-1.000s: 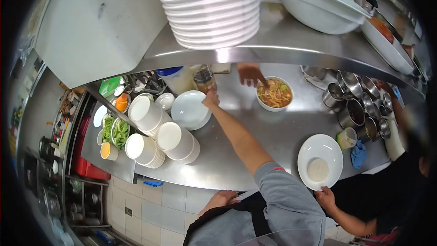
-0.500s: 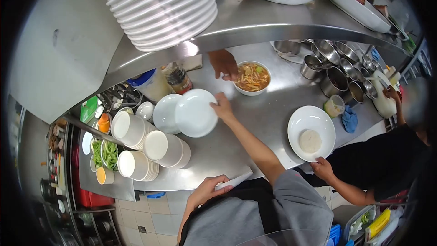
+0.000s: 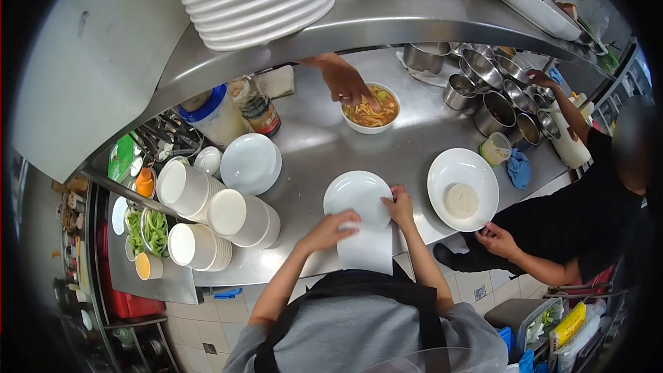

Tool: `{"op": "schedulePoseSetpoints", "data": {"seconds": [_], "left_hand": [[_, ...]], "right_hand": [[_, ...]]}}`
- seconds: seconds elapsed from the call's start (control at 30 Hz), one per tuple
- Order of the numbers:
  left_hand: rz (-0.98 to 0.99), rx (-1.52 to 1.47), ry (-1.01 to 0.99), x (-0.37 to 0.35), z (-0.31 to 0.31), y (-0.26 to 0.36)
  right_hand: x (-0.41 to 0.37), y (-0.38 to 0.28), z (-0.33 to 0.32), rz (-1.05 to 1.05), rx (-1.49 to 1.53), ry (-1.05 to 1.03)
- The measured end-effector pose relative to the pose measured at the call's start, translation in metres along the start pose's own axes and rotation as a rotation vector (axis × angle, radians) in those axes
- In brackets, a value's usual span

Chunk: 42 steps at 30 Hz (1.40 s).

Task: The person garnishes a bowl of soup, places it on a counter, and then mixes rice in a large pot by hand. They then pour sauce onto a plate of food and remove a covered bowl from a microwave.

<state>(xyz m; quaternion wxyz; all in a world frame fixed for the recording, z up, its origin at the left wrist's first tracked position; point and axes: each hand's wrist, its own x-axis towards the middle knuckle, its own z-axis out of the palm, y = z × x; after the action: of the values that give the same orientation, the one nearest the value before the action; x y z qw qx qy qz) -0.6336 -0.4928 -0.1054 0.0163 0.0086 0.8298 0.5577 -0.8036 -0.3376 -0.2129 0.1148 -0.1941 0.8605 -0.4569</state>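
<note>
Plate (image 3: 358, 193): pinched at its rim by right hand (image 3: 400, 204), just left of it.
Left hand (image 3: 330, 229): laid on paper (image 3: 366, 250); grip cannot be told.
Surface: steel counter (image 3: 311, 145), tiled floor (image 3: 200, 318).
Unclear: plate-paper overlap.

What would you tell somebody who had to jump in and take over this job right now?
Left hand: rests on the top edge of the white paper, where it meets the plate; grip unclear.
Right hand: holds the plate's right rim.
Things: plate and paper lie on the steel counter, by its front edge.
Done: plate and paper are together in front of you.
Left: the plate is bare, nothing on it yet.
Nearby: another person's rice plate to the right; someone else's hand at the soup bowl.
</note>
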Motion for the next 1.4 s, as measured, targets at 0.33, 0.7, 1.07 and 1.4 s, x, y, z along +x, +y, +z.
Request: {"op": "schedulePoseSetpoints", "data": {"seconds": [0.33, 0.7, 1.07, 1.4], "left_hand": [[-0.223, 0.339, 0.387, 0.065, -0.002, -0.094], [-0.030, 0.971, 0.244, 0.057, 0.064, -0.083], [-0.019, 0.965, 0.213, 0.057, 0.062, -0.086], [-0.037, 0.875, 0.215, 0.054, 0.050, -0.065]], "right_hand": [[-0.020, -0.010, -0.043, -0.185, -0.011, 0.142], [-0.067, 0.000, -0.079, -0.037, 0.042, 0.130], [-0.045, 0.002, -0.086, 0.124, 0.326, 0.121], [0.130, -0.032, -0.032, 0.037, 0.634, 0.017]]}}
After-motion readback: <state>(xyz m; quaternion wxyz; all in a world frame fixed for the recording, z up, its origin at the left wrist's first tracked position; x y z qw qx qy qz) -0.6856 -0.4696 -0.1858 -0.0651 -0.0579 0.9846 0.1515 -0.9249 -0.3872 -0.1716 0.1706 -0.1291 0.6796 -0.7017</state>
